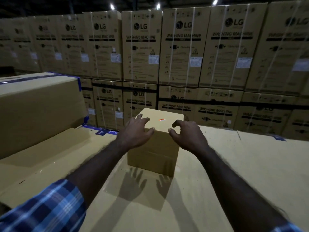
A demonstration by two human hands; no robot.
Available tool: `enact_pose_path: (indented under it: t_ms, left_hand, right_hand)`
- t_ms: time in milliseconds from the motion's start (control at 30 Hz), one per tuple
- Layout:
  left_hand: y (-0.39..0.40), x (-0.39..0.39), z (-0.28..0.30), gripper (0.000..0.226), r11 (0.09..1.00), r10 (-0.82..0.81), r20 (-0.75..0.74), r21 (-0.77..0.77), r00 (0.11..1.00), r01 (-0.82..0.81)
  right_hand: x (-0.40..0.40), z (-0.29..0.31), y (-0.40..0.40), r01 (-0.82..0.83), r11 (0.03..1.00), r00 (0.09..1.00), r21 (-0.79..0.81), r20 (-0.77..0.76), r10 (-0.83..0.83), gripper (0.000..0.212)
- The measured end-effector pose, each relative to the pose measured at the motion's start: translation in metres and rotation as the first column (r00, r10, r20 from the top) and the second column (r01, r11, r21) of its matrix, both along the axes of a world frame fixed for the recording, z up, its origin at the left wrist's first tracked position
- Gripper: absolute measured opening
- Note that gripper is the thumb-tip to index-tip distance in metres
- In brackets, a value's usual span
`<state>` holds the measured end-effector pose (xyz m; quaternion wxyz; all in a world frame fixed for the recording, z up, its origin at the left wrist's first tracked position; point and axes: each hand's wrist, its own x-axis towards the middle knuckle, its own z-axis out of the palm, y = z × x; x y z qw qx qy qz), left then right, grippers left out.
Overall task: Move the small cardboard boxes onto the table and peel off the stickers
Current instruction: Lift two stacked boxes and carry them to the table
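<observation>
Head view shows a small cardboard box (155, 144) standing on the cardboard-covered table (234, 164), an orange sticker (161, 120) on its top. Left hand (136, 131) and right hand (187, 133) hover with fingers spread and loosely curled at its near top edge, gripping nothing.

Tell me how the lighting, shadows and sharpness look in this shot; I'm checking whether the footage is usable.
Head view: dim overall, with bright ceiling lamps flaring at the top; sharp shadows of both hands fall on the cardboard surface before the small box; the sticker glows as a blown-out spot; the stacked washing machine cartons bow outward from wide-angle distortion and blur toward the edges.
</observation>
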<state>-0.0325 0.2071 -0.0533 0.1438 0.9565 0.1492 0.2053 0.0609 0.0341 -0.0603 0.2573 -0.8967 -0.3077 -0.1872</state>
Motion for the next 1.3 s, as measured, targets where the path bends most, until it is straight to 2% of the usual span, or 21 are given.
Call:
enact_pose_path:
  t_ms: [200,433,633,700,867,1000,1100,1233,1300]
  left_hand:
    - [0.048,0.046,-0.012,0.066,0.998,-0.056,-0.108,-0.002,0.993,0.056]
    - [0.087,0.1,-0.029,0.072,0.993,-0.067,-0.177,0.083,0.982,0.083]
    - [0.123,0.135,-0.053,0.084,0.995,-0.041,-0.307,0.072,0.951,0.066]
    - [0.132,0.14,-0.064,0.089,0.998,-0.057,-0.3,0.012,0.952,0.063]
    - [0.138,0.148,-0.076,0.088,0.991,-0.112,-0.161,-0.096,0.981,0.097]
    - [0.139,0.149,-0.077,0.084,0.984,-0.115,-0.091,-0.144,0.989,0.102]
    - [0.139,0.148,-0.078,0.093,0.96,-0.074,-0.048,-0.274,0.996,0.058]
    - [0.134,0.148,-0.065,0.072,0.888,-0.108,-0.056,-0.455,0.993,0.071]
    - [0.13,0.146,-0.06,0.069,0.87,-0.125,-0.036,-0.485,0.992,0.092]
  right_hand:
    - [0.031,-0.016,0.033,0.102,0.991,0.988,0.09,-0.123,-0.09,0.042]
    - [0.066,-0.042,0.057,0.201,0.977,0.956,0.069,-0.23,-0.181,0.052]
    - [0.095,-0.07,0.073,0.226,0.973,0.936,0.039,-0.286,-0.205,0.058]
    - [0.098,-0.08,0.077,0.251,0.966,0.937,0.061,-0.264,-0.227,0.058]
    - [0.104,-0.093,0.085,0.336,0.923,0.932,0.189,-0.209,-0.297,0.06]
    - [0.109,-0.096,0.084,0.365,0.885,0.923,0.29,-0.237,-0.303,0.063]
    - [0.11,-0.093,0.082,0.361,0.869,0.92,0.338,-0.28,-0.273,0.059]
    - [0.108,-0.089,0.082,0.377,0.824,0.901,0.422,-0.374,-0.221,0.054]
    - [0.107,-0.089,0.08,0.364,0.803,0.897,0.472,-0.41,-0.165,0.052]
